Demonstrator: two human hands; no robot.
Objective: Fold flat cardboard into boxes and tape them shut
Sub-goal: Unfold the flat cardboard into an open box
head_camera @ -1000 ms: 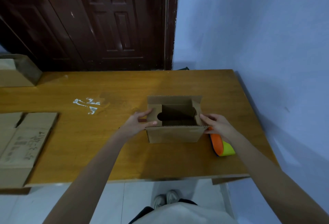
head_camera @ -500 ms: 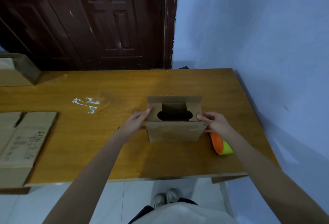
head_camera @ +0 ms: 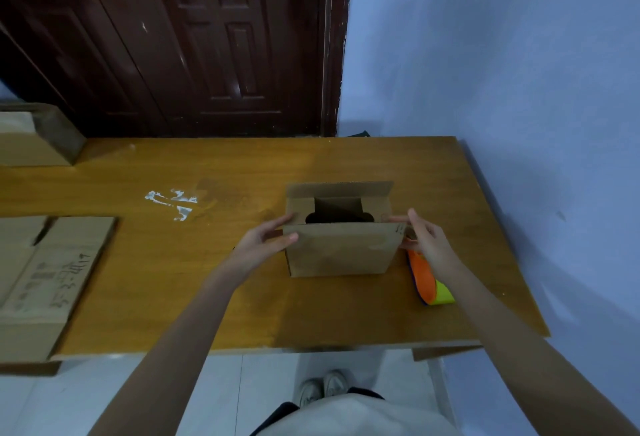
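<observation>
Now the left hand [head_camera: 258, 245] pinches the box's near left corner, thumb lying on the front face and fingers [head_camera: 282, 220] reaching along the left side. The right hand [head_camera: 427, 241] meets the top right corner with loosely extended fingers [head_camera: 398, 219] pressing the side flap; whether they pinch it cannot be told.

Between the hands stands the small cardboard box [head_camera: 341, 248], upright, slightly right of the middle of the wooden table [head_camera: 242, 280]. A second ago both side flaps stood open and the inside was plainly visible. Since then they have come inward and now lie nearly level across the mouth, their cut-out edges leaving a dark opening in the middle. The far long flap [head_camera: 339, 189] stands up at twelve o'clock, and the near long flap appears not yet folded over. In my judgement this end is half closed: the two long flaps must come down next before any tape goes on.

Just beside the box at four o'clock lies an orange and yellow-green tape roll [head_camera: 429, 285], partly under the right wrist and within easy reach. At nine o'clock, well apart, flat cardboard sheets [head_camera: 45, 276] wait on the table edge. At ten o'clock sits another cardboard box [head_camera: 38, 145]. White tape scraps [head_camera: 173, 202] are stuck to the table at eleven o'clock. Nothing appears to block the folding; a dark door [head_camera: 207, 41] and blue wall stand behind.
</observation>
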